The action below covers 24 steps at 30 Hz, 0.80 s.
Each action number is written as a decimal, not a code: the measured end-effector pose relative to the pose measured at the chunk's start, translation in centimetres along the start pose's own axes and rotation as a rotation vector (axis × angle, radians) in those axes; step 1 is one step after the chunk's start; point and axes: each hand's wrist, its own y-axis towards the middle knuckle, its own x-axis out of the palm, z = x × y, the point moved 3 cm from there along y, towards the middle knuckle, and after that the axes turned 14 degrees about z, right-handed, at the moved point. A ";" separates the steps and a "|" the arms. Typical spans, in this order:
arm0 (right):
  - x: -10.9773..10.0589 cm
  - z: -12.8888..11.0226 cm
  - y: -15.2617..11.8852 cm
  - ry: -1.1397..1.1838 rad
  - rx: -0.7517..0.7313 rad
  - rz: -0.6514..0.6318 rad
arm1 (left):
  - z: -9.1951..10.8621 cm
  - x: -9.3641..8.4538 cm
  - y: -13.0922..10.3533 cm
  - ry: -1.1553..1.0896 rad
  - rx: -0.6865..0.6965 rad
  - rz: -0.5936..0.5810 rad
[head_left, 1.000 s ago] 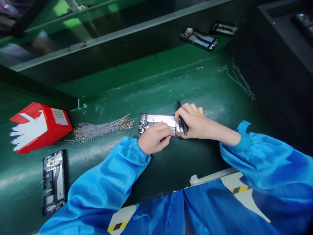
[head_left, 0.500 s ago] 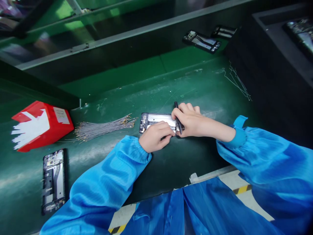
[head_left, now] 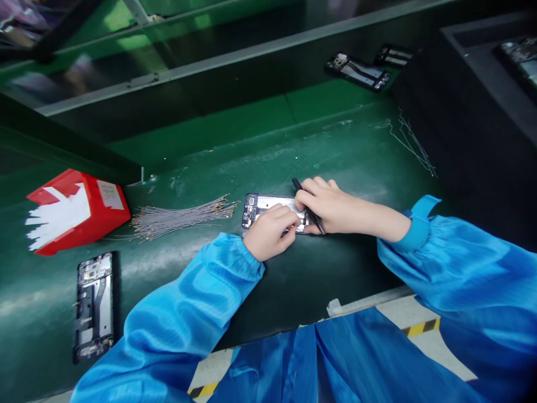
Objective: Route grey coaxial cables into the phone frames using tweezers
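Note:
An opened phone (head_left: 250, 208) lies sideways on the green bench in front of me. My left hand (head_left: 273, 230) rests on its lower edge with the fingers curled together; whatever its fingertips hold, if anything, is hidden. Over the phone's right end, my right hand (head_left: 327, 205) is closed on a black pen-like tool (head_left: 297, 184), which slants down to the right across the phone. Left of the phone lies a bundle of thin grey cables (head_left: 180, 218).
A red box (head_left: 98, 210) with white strips stands at the left, with another opened phone (head_left: 95, 305) below it. Loose wires (head_left: 413, 146) lie at the right beside a black box (head_left: 461, 140). Two opened phones (head_left: 358, 71) (head_left: 393, 56) are at the back.
The black tool has tilted from nearly upright to a clearer slant, its lower end now further right. My left fingers have curled in slightly. The whole view has shifted a little.

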 end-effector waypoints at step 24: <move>-0.3 -0.7 1.2 0.068 0.145 -0.121 | 0.5 -0.8 0.0 -0.048 0.120 -0.061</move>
